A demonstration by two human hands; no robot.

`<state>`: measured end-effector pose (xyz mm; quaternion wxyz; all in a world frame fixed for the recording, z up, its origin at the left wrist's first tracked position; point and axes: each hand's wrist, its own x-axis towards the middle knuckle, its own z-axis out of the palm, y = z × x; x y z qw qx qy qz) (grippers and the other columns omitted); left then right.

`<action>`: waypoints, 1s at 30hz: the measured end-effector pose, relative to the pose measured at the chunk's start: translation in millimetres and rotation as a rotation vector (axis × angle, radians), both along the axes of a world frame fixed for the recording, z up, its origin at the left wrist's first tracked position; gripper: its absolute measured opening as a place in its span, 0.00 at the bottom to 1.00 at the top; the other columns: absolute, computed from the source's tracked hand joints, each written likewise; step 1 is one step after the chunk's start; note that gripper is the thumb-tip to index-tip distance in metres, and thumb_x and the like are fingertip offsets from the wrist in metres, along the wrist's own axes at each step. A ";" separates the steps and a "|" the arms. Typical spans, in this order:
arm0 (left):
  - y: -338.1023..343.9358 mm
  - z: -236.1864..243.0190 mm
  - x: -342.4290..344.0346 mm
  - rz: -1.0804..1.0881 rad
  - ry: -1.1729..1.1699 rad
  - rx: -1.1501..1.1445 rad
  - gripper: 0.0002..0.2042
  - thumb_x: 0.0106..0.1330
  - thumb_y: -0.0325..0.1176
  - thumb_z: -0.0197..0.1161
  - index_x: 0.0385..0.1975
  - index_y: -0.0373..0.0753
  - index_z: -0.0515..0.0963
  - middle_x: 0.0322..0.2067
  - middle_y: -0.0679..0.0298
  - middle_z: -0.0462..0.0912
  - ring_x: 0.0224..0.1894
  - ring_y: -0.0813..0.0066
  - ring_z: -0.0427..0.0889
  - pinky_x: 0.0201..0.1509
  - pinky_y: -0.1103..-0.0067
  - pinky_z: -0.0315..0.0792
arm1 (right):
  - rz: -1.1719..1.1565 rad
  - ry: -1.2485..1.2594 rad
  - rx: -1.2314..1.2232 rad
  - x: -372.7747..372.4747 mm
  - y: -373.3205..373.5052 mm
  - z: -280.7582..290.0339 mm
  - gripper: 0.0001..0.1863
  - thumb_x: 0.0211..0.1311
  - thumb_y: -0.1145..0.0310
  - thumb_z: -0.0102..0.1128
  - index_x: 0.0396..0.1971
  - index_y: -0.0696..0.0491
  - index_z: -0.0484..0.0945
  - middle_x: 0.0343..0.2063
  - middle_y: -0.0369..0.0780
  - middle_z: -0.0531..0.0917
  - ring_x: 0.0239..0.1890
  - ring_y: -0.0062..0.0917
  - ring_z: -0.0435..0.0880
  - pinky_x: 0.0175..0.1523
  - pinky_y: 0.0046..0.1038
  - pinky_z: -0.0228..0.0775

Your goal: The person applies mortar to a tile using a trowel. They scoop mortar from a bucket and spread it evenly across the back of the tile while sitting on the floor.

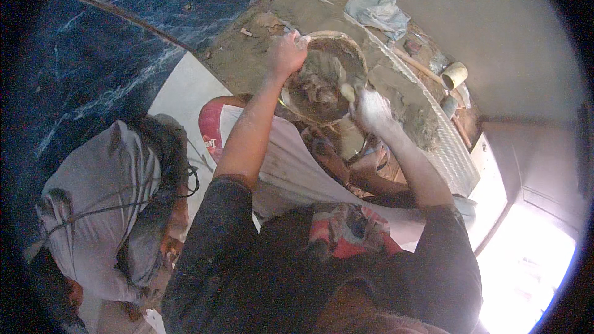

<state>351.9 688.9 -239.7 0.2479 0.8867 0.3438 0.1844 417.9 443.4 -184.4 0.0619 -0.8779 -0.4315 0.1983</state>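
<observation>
A round bucket stands between my legs, with grey wet mortar inside. My left hand is closed on the bucket's far left rim. Over the right side of the bucket, my right hand, coated in pale dust, is closed around a tool. Only the tool's pale rounded end shows beside my fingers, so its kind is unclear. The rest of it is hidden by my hand or blurred against the mortar.
Dark blue marbled slabs cover the far left. Another person crouches at left. At right lie a ribbed translucent strip, a wooden handle, a cream cup and a crumpled pale plastic bag.
</observation>
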 end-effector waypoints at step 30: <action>-8.6 13.2 -1.4 -0.057 0.088 0.107 0.18 0.59 0.47 0.58 0.43 0.41 0.77 0.37 0.52 0.82 0.41 0.51 0.80 0.43 0.60 0.73 | 0.399 -0.010 -0.193 19.9 -26.2 -61.5 0.23 0.57 0.67 0.52 0.55 0.53 0.67 0.47 0.50 0.75 0.45 0.44 0.79 0.48 0.41 0.73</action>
